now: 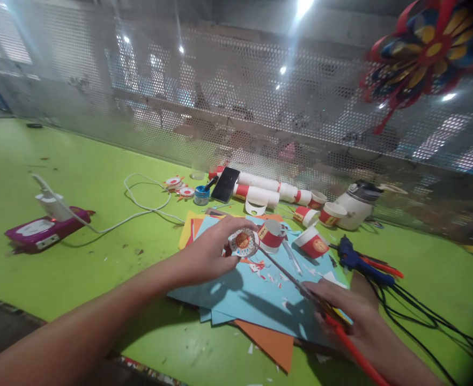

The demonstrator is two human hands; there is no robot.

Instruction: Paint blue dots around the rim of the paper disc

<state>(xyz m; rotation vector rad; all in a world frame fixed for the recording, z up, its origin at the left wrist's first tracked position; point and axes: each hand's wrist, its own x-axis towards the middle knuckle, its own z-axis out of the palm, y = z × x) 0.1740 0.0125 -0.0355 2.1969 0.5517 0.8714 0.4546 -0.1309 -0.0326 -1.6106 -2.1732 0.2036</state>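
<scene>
My left hand (212, 249) is closed around a small round paper-cup piece (243, 243), its red-and-gold printed face turned toward me. In my right hand (351, 308) is a long, thin, dark metal tool (282, 271) with red and yellow parts at the grip; its exact kind is unclear. The tool's tip meets, or nearly meets, the right edge of the cup piece. Beneath both hands lie light blue paper sheets (236, 305) strewn with red and white scraps (256, 265). A paper cup (271, 237) and a tilted cup (312, 242) sit just beyond.
A blue glue gun (359, 260) with black cables lies at right. Behind are a phone (226, 185), blue paint jar (201, 195), joined paper cups (260, 195) and a white bottle (355, 206). A purple power strip (47, 230) stands left. A flower ornament (433, 51) hangs upper right.
</scene>
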